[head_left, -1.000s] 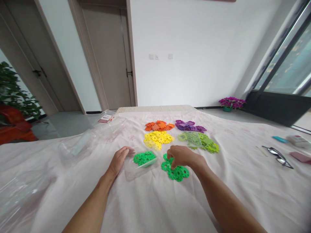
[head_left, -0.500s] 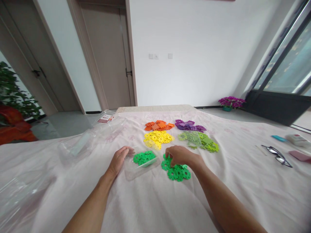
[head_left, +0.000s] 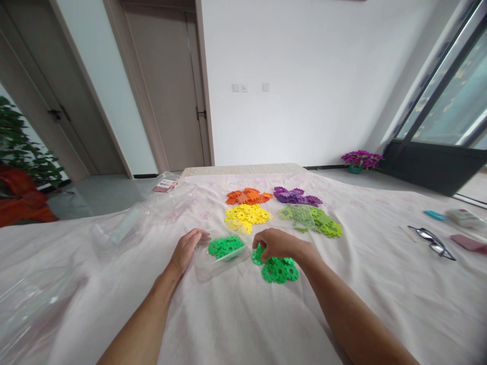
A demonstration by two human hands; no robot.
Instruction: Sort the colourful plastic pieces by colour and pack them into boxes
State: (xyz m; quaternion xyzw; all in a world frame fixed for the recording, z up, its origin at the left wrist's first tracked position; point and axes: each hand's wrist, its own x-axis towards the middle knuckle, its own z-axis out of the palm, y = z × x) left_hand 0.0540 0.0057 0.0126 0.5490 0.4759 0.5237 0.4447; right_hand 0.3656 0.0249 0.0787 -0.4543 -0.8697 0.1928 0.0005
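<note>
My left hand (head_left: 187, 252) grips the left edge of a clear plastic box (head_left: 216, 269), its fingers reaching over the far left corner. Inside the box lies a heap of green snowflake discs (head_left: 225, 247), flat toothed rounds with holes. To the right of the box, my right hand (head_left: 277, 243) is bent down over a loose pile of green snowflake discs (head_left: 280, 270). Its fingers are closed around a disc at the pile's left side, partly hidden by the hand. Just beyond the hands is a pile of yellow snowflake discs (head_left: 249, 216).
Orange discs (head_left: 248, 196) and purple discs (head_left: 297, 196) lie farther back. A clear lid-like piece (head_left: 300, 215) partly covers lime-green discs (head_left: 327, 224). Clear packaging (head_left: 122, 228) is spread at left. Eyeglasses (head_left: 433, 242) and a blue item (head_left: 436, 216) lie at right.
My right hand has shifted slightly left, toward the box, with its fingers still low over the loose green discs. My left hand stays at the box.
</note>
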